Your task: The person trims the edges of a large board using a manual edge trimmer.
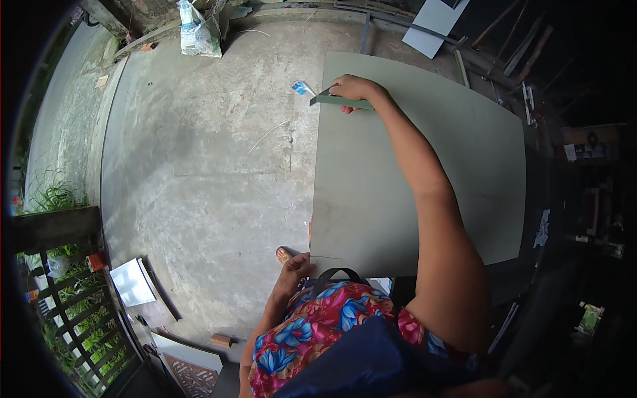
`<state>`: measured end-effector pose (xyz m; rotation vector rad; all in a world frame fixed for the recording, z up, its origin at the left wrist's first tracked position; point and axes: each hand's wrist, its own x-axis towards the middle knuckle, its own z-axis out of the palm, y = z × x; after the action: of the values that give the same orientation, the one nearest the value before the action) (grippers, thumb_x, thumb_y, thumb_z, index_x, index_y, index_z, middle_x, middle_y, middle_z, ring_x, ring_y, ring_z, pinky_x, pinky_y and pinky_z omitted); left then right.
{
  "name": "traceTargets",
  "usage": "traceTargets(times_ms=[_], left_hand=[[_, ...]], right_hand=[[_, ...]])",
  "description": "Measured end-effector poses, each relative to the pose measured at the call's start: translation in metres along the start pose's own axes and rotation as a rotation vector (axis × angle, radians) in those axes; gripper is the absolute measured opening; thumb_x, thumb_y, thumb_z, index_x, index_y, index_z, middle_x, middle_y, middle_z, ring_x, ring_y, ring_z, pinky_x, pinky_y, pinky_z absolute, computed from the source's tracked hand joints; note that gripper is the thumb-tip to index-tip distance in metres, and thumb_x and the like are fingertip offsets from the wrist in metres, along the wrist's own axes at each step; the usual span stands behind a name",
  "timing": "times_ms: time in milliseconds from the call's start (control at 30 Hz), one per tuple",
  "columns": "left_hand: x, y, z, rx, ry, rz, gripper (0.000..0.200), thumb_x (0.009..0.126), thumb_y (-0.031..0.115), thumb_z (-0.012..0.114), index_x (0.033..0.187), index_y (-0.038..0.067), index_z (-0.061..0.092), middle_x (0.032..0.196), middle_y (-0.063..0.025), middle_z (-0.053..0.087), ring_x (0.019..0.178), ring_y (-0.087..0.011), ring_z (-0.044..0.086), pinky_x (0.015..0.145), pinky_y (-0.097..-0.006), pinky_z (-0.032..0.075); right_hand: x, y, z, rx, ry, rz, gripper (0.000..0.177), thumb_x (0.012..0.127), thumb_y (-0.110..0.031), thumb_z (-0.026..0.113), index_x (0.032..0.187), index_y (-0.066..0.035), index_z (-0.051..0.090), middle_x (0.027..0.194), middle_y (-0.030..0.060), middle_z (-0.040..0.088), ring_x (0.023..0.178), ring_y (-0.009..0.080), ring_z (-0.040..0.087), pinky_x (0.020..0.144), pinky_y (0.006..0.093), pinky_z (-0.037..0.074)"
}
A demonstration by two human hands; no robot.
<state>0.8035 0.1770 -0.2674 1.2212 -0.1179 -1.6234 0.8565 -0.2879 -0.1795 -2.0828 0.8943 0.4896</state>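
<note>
A large grey-green sheet [378, 172] lies flat in front of me, its left edge running away from my body. At its far left corner area, my right hand [355, 87] is closed on a long green strip with a dark, angled end [345, 101], which lies across the sheet's left edge. The strip's exact kind is not clear. My left hand [295, 270] is by the sheet's near left corner with its fingers curled; what they hold, if anything, is hidden. A short dark line marks the sheet beside it.
A concrete floor [212, 152] spreads to the left. A white sack [197, 30] stands at the back, and a blue-white scrap [302, 88] lies near the strip. Panels [136, 282] and a slatted gate [79, 318] are at lower left. Sticks [524, 46] lean at the far right.
</note>
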Motion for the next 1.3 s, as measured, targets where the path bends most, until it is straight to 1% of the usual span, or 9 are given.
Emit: traceTargets(times_ms=[67, 100, 133, 267, 467, 867, 1033, 1200, 1300], left_hand=[[0.002, -0.003, -0.005, 0.045, -0.013, 0.028, 0.022, 0.086, 0.005, 0.052, 0.106, 0.001, 0.061, 0.088, -0.0003, 0.064, 0.075, -0.0079, 0.058, 0.07, -0.0228, 0.046], [0.003, -0.001, -0.006, 0.013, -0.027, -0.037, 0.022, 0.086, 0.006, 0.052, 0.104, 0.001, 0.062, 0.085, -0.0001, 0.064, 0.074, -0.0072, 0.057, 0.068, -0.0217, 0.045], [0.005, -0.001, -0.008, 0.032, -0.03, -0.024, 0.021, 0.086, 0.006, 0.051, 0.104, 0.001, 0.062, 0.085, -0.0001, 0.064, 0.073, -0.0071, 0.057, 0.068, -0.0218, 0.045], [0.008, -0.001, -0.017, -0.042, -0.084, -0.055, 0.021, 0.087, 0.009, 0.053, 0.106, 0.002, 0.059, 0.09, -0.0036, 0.064, 0.079, -0.012, 0.06, 0.073, -0.0256, 0.048], [0.018, 0.005, 0.001, -0.165, -0.131, -0.142, 0.026, 0.09, 0.02, 0.055, 0.109, 0.002, 0.057, 0.101, -0.0099, 0.063, 0.094, -0.0203, 0.061, 0.084, -0.0347, 0.048], [0.008, 0.056, 0.027, 0.193, -0.123, 0.313, 0.032, 0.091, 0.028, 0.056, 0.099, -0.002, 0.063, 0.09, -0.0036, 0.064, 0.081, -0.0096, 0.058, 0.074, -0.0231, 0.045], [-0.002, 0.118, 0.041, 0.199, -0.131, 0.314, 0.037, 0.091, 0.023, 0.054, 0.11, -0.009, 0.054, 0.103, -0.0131, 0.06, 0.091, -0.0179, 0.059, 0.081, -0.0278, 0.046], [0.004, 0.147, 0.024, 1.061, -0.006, 0.738, 0.032, 0.086, 0.014, 0.059, 0.109, -0.009, 0.056, 0.101, -0.0173, 0.062, 0.091, -0.0255, 0.062, 0.08, -0.032, 0.049], [0.033, 0.161, -0.026, 0.925, 0.01, 0.769, 0.041, 0.072, -0.004, 0.068, 0.111, -0.007, 0.055, 0.096, -0.0227, 0.063, 0.084, -0.0316, 0.064, 0.073, -0.0364, 0.052]], right_hand=[[0.022, 0.024, -0.001, 0.058, 0.441, -0.04, 0.029, 0.088, -0.028, 0.047, 0.101, -0.005, 0.057, 0.077, 0.0151, 0.065, 0.061, 0.0258, 0.064, 0.069, 0.0406, 0.049], [0.038, 0.037, 0.007, -0.152, 0.96, -0.059, 0.027, 0.089, -0.028, 0.046, 0.098, -0.006, 0.058, 0.075, 0.0146, 0.065, 0.064, 0.0296, 0.065, 0.07, 0.0419, 0.049], [0.008, 0.019, -0.004, 0.021, 0.862, 0.077, 0.031, 0.09, -0.031, 0.046, 0.104, -0.006, 0.058, 0.1, 0.0174, 0.064, 0.097, 0.0347, 0.06, 0.078, 0.0437, 0.049], [-0.071, 0.006, 0.018, 0.477, 0.734, -0.161, 0.032, 0.094, -0.029, 0.043, 0.105, -0.003, 0.055, 0.074, 0.0125, 0.066, 0.061, 0.0238, 0.066, 0.064, 0.0348, 0.051], [-0.225, 0.043, 0.122, 0.908, 0.526, -0.158, 0.032, 0.098, -0.03, 0.038, 0.11, -0.003, 0.05, 0.074, 0.0095, 0.063, 0.056, 0.0132, 0.06, 0.05, 0.0253, 0.047], [-0.452, 0.203, 0.273, 1.374, 1.479, 0.045, 0.032, 0.097, -0.033, 0.036, 0.107, -0.005, 0.049, 0.079, 0.0098, 0.06, 0.059, 0.0129, 0.055, 0.048, 0.0251, 0.046], [-0.488, 0.317, 0.292, 1.651, 1.681, -0.072, 0.031, 0.095, -0.036, 0.039, 0.108, -0.01, 0.048, 0.082, 0.0096, 0.06, 0.06, 0.0144, 0.055, 0.049, 0.0261, 0.046], [-0.507, 0.393, 0.283, 1.697, 1.883, 0.013, 0.033, 0.095, -0.035, 0.036, 0.107, -0.007, 0.05, 0.08, 0.0099, 0.061, 0.055, 0.0151, 0.055, 0.047, 0.0274, 0.046], [-0.523, 0.439, 0.271, 1.606, 1.917, 0.079, 0.036, 0.095, -0.036, 0.038, 0.112, -0.006, 0.049, 0.087, 0.0119, 0.061, 0.061, 0.0168, 0.058, 0.05, 0.0289, 0.047]])
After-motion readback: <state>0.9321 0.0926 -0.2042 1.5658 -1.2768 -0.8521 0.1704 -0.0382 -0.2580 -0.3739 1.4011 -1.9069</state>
